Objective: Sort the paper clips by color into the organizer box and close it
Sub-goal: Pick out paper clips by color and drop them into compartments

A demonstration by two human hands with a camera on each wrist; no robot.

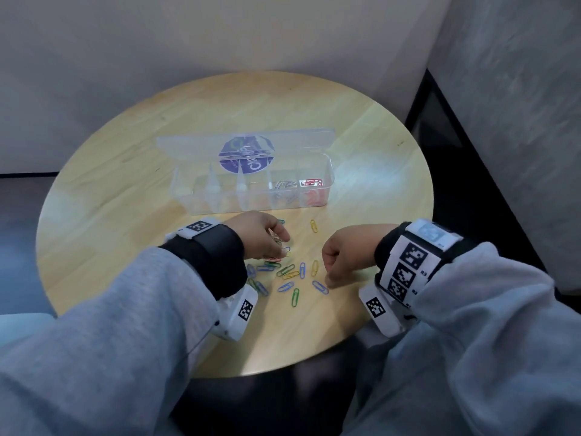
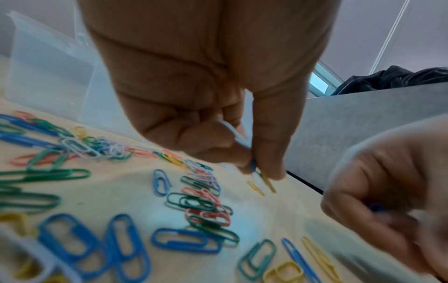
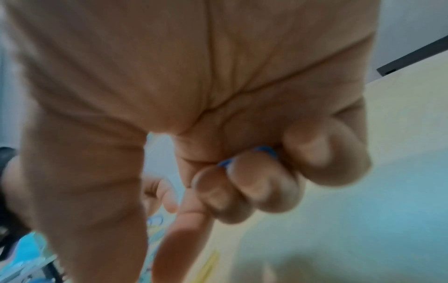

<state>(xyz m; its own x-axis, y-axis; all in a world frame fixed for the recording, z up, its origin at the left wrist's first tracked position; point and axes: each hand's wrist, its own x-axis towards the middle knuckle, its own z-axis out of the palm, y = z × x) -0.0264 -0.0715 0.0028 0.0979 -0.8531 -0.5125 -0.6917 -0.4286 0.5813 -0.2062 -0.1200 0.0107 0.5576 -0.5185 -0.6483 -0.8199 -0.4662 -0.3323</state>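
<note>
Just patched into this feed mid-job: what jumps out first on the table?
A bright scatter of loose paper clips lies on the round wooden table between the left hand and the right hand, each curled on clips. Behind them the clear organizer box stands open, with red clips in its rightmost compartment.

Looks like an office or meeting nook: small round wooden table (image 1: 132, 171) pushed into a corner of plain pale walls (image 1: 157, 42), grey partition panel (image 2: 363, 118) just beyond the table's edge.
</note>
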